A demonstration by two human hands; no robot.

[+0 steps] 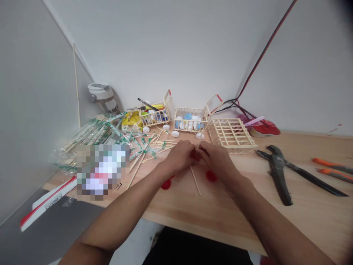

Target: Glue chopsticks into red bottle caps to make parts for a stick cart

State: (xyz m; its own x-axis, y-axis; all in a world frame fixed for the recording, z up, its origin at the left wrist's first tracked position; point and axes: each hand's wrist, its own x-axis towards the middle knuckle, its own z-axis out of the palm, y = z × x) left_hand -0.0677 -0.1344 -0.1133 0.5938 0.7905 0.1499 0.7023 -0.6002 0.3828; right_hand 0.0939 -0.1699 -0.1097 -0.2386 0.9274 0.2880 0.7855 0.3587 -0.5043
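Observation:
At the middle of the table my left hand and my right hand meet, fingers closed around a small red bottle cap. My left fingers pinch the cap from its left side. From the right, my right fingers press close to it, and a short piece of thin wooden stick shows at their tips. Below the hands extends another wooden stick; whether it touches the cap is hidden. Red caps lie on the table, one red cap under my left wrist and another red cap beside my right wrist.
Behind the hands stand two small stick carts, a left cart and a right cart, plus a stick basket frame. Wrapped chopsticks pile up at left. Pliers and orange-handled pliers lie right.

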